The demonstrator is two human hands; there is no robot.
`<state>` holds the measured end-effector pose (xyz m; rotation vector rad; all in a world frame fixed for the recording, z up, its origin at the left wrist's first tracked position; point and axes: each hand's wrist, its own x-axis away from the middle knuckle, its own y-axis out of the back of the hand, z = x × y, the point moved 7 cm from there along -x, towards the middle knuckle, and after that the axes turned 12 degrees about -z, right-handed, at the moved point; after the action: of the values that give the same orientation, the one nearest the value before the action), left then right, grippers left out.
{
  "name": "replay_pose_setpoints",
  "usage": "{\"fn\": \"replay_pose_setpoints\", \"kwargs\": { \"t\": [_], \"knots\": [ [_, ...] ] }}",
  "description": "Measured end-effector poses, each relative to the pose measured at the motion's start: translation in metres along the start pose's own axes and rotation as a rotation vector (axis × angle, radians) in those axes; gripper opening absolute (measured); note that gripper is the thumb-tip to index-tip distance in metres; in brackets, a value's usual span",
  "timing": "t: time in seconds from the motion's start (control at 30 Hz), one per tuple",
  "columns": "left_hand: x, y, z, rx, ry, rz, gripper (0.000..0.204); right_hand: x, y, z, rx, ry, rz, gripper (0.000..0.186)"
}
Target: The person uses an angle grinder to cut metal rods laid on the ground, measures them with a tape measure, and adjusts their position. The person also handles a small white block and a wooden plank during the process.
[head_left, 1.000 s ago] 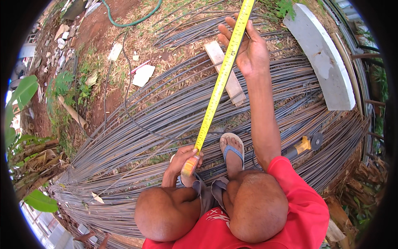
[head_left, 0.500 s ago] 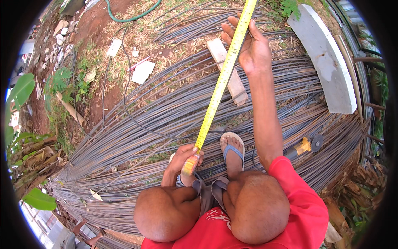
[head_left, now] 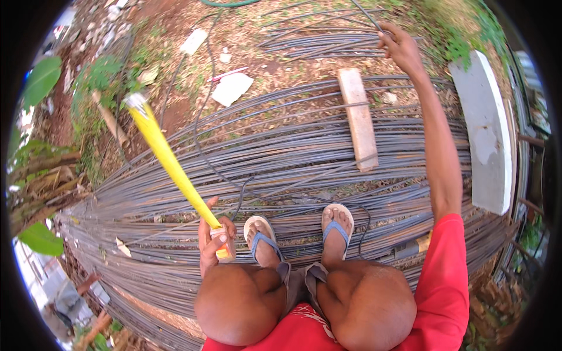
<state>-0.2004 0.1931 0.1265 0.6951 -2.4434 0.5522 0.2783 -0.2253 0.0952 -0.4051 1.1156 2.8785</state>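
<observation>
My left hand [head_left: 212,243] is wrapped round a tape measure case [head_left: 224,250], low in the middle beside my left knee. Its extended yellow blade [head_left: 170,161] slants up and leftward above the steel bars, blurred, with the tip in the air. My right arm reaches to the upper right, where my right hand [head_left: 401,50] has its fingers closed on a thin dark steel rod [head_left: 366,14]. Long bundles of rebar [head_left: 293,143] lie under and around my sandalled feet [head_left: 335,234], crossed by a pale plank [head_left: 357,117] and a black cable [head_left: 211,171].
A concrete slab [head_left: 480,134] stands out at the right, and a grinder [head_left: 418,245] lies partly behind my right arm. Rubble [head_left: 111,26], a green hose [head_left: 228,2], white scraps [head_left: 231,89], plants [head_left: 44,79] and dry trunks [head_left: 44,175] are at the upper and left edges.
The tape blade has swung left, away from my right hand, which has moved up and right from open beneath it to closed on a rod. My left hand has shifted left.
</observation>
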Motion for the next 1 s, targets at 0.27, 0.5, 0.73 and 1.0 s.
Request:
{"fn": "replay_pose_setpoints", "kwargs": {
  "t": [0.27, 0.5, 0.73, 1.0],
  "knots": [
    [0.036, 0.080, 0.029, -0.544, 0.275, -0.259, 0.076, -0.015, -0.124, -0.016, 0.284, 0.380, 0.296, 0.036],
    [0.030, 0.074, 0.058, -0.856, 0.055, -0.031, 0.099, 0.082, -0.136, 0.132, -0.208, 0.167, 0.195, 0.032],
    [-0.015, -0.062, 0.038, -0.725, 0.074, 0.316, 0.126, 0.344, -0.104, 0.234, -0.696, -0.042, 0.810, 0.037],
    [-0.017, -0.100, 0.044, -1.132, 0.005, 0.612, 0.125, 0.380, -0.101, 0.206, -0.861, -0.366, 0.703, 0.033]
  ]
}}
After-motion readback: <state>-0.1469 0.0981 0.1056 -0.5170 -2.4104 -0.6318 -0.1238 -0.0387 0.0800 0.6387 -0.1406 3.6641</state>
